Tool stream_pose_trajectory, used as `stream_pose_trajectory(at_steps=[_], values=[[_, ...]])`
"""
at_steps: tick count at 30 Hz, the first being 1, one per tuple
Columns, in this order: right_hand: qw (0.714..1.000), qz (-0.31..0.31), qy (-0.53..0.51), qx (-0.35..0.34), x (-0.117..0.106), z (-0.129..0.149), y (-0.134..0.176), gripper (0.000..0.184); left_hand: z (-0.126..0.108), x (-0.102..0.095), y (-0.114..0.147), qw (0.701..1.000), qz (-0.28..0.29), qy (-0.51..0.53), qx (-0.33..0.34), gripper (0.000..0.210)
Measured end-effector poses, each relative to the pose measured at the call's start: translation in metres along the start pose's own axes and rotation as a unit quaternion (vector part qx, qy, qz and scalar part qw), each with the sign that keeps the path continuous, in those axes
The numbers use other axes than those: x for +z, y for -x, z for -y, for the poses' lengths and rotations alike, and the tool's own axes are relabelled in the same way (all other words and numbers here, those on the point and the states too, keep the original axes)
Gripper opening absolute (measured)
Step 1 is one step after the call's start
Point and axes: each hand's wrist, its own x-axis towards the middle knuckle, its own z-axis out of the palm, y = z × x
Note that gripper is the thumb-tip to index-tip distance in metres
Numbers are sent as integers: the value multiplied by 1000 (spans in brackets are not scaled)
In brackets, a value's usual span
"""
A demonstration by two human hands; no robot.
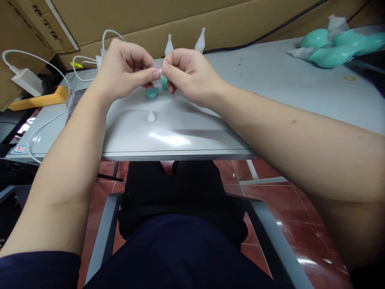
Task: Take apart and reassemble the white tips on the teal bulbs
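Right now the left hand (126, 68) and right hand (186, 72) pinch a small clear wrapper (158, 74) between them above the table (270, 80), over a teal bulb (152, 93); peeling seems underway, needing a steady pull apart.

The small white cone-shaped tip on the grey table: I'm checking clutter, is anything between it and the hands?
Nothing visible: bare grey table separates the small white cone-shaped tip from the left hand and right hand.

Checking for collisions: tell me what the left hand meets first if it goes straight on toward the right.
The left hand would probably meet the right hand at once; their fingertips already pinch one small clear piece.
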Motion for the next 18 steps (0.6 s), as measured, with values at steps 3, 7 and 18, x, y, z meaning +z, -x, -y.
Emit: stream_pose_trajectory(at_steps=[3, 7, 18], values=[[1000, 21, -2, 20, 0, 2, 0, 29, -3, 1, 1, 1000, 3, 6, -4, 41], [999, 27, 4, 41, 1, 5, -1, 31, -5, 2, 1, 1000, 11, 3, -9, 52], [996, -3, -43, 75, 4, 11, -2, 33, -2, -2, 0, 1000, 22, -1, -13, 55]])
